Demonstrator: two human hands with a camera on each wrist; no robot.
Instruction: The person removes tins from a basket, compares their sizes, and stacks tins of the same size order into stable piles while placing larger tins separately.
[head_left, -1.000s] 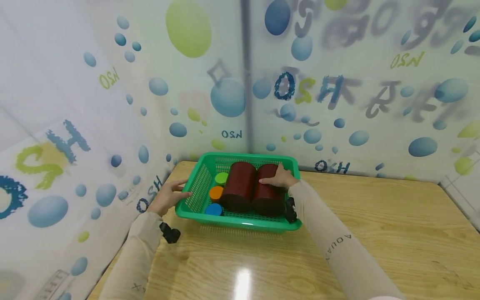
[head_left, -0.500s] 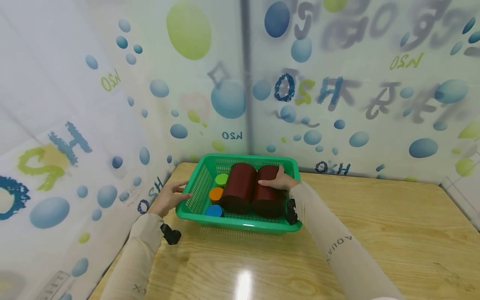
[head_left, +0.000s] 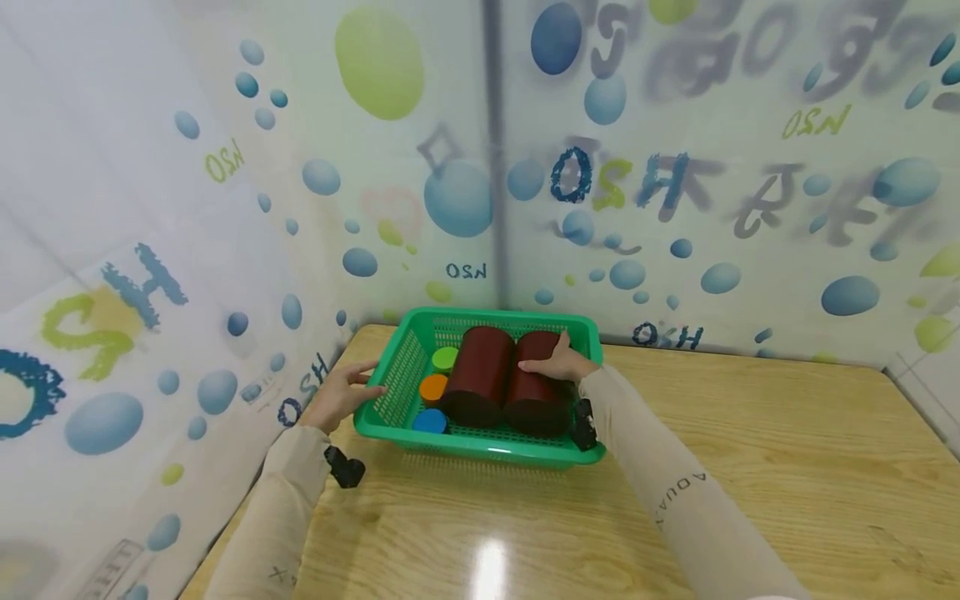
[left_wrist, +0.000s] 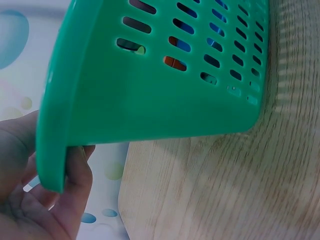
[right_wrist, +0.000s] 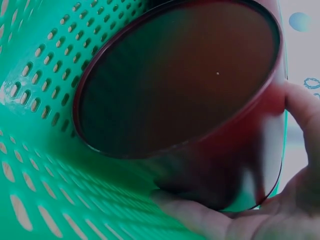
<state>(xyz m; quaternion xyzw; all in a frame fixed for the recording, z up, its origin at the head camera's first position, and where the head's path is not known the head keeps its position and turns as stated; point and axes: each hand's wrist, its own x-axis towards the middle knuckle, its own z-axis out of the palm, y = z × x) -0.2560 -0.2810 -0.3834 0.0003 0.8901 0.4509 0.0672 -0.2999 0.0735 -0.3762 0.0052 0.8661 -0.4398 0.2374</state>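
Note:
A green plastic basket [head_left: 498, 452] holds two dark red cylindrical tins lying side by side. My right hand [head_left: 562, 364] grips the right tin [head_left: 534, 400], with thumb and fingers spread around its side. In the right wrist view, the tin's flat end [right_wrist: 180, 80] faces the camera and the hand [right_wrist: 295, 200] wraps its lower side. The left tin [head_left: 480, 375] lies against it. At the basket's left corner my left hand [head_left: 339, 400] holds the rim; in the left wrist view its fingers [left_wrist: 79, 172] curl under that rim.
Left of the tins inside the basket are a lime green round piece [head_left: 445, 359], an orange one [head_left: 433, 389] and a blue one [head_left: 430, 422]. The basket rests on a wooden table [head_left: 675, 467] close to the patterned walls [head_left: 637, 242].

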